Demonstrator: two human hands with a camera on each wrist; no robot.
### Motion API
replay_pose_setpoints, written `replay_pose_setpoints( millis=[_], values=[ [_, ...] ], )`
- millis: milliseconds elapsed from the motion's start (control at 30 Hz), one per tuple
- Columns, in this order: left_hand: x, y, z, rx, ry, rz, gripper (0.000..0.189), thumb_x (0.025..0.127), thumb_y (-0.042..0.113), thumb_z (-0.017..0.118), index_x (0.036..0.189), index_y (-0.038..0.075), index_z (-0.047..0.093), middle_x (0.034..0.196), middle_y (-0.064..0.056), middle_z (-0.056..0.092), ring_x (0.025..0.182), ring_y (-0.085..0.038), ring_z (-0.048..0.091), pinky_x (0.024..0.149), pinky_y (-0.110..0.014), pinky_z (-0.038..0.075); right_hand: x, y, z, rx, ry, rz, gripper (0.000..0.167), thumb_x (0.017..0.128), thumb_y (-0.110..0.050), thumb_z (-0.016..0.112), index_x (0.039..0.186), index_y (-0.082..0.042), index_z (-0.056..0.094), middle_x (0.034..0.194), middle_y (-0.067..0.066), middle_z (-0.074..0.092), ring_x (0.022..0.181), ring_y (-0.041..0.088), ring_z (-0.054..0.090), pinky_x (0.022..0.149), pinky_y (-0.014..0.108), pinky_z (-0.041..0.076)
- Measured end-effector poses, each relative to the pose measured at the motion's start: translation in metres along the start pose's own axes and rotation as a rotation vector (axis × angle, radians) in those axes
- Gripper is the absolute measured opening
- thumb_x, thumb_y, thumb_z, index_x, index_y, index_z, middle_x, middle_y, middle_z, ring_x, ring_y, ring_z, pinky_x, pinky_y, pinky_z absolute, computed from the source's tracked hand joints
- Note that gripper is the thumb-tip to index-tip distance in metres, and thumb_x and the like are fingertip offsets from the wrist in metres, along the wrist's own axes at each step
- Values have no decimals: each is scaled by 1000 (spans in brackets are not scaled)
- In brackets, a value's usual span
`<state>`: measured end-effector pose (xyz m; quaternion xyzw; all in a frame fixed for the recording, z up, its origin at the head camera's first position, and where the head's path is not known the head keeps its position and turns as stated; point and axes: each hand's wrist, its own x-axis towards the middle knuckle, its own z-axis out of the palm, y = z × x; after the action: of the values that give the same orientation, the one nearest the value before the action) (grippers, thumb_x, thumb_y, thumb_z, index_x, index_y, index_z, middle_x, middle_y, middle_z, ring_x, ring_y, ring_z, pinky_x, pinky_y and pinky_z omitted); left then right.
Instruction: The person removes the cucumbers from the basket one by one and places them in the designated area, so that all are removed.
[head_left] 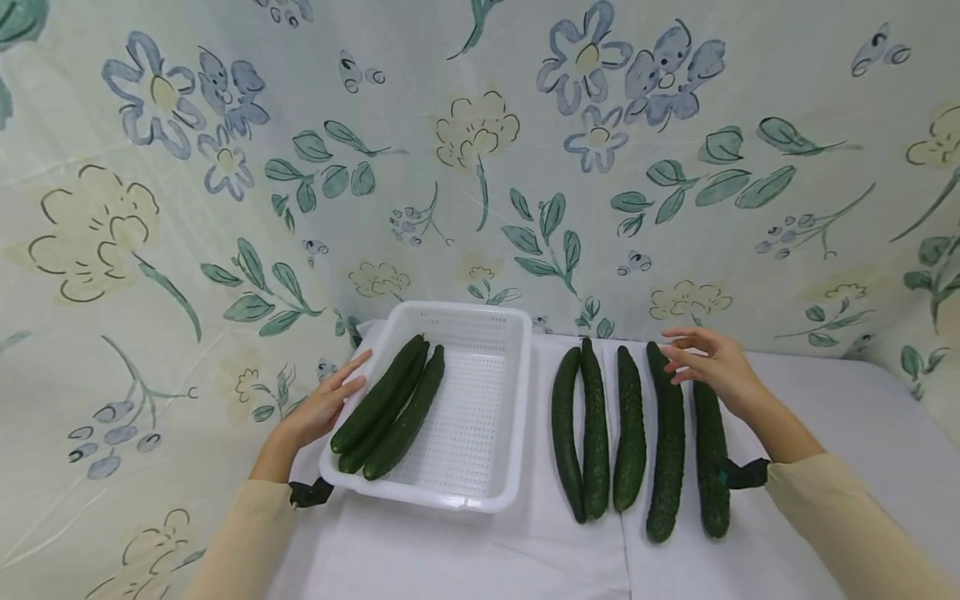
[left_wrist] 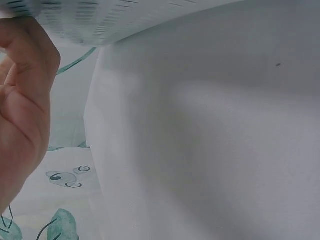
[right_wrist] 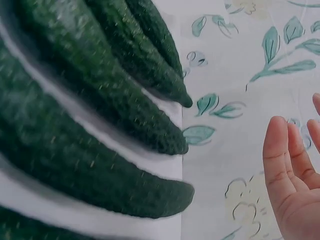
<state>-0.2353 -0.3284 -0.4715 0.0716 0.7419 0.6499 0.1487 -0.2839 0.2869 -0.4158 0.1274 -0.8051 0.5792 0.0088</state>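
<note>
Cucumbers (head_left: 595,433) lie in and right of the basket (head_left: 468,417) — I have the left hand's (head_left: 322,408) straightish fingers against its left side, likely for steadiness, the right hand's (head_left: 712,367) loosely parted, empty, over the outside row.

We touch left side of white basket (head_left: 465,425) with left hand (head_left: 322,408); three cucumbers (head_left: 392,408) inside. Five cucumbers (head_left: 630,433) on cloth (head_left: 517,550); we hover right hand (head_left: 708,365) by far ends of rightmost two.

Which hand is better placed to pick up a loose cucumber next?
Probably the right hand: it holds nothing and is close by the loose cucumbers, while the left hand is at the white basket, on the side away from them.
</note>
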Motion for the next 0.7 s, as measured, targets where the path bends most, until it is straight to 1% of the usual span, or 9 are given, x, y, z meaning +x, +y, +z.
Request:
replay_pose_setpoints(
  millis=[200,267,467,700],
  values=[
    [0,0,0,-3,-1,5,58,109,30,42,161,29,17,161,-14,18,133,-33,39,98,-40,46,9,-10,15,-38,-27,7,39,97,-22,68,129,-3,58,104,3,63,83,22,69,68,40,58],
    [0,0,0,-2,0,6,58,109,30,42,161,29,17,161,-14,18,133,-33,38,98,-41,45,12,-13,20,-23,-41,8,40,97,-21,68,130,-2,57,105,6,62,83,22,69,68,40,58],
    [0,-1,-1,-5,-6,11,57,109,29,41,161,28,17,161,-15,19,132,-33,39,98,-41,46,21,-23,37,64,-77,5,33,96,-18,69,125,-6,60,103,9,63,83,25,69,68,42,58],
    [0,-2,-2,2,-11,21,57,109,29,41,161,29,16,160,-16,20,132,-34,39,97,-41,47,30,-31,56,67,-112,-10,42,96,-20,70,130,1,57,107,13,60,84,25,68,69,42,58]
  ],
)
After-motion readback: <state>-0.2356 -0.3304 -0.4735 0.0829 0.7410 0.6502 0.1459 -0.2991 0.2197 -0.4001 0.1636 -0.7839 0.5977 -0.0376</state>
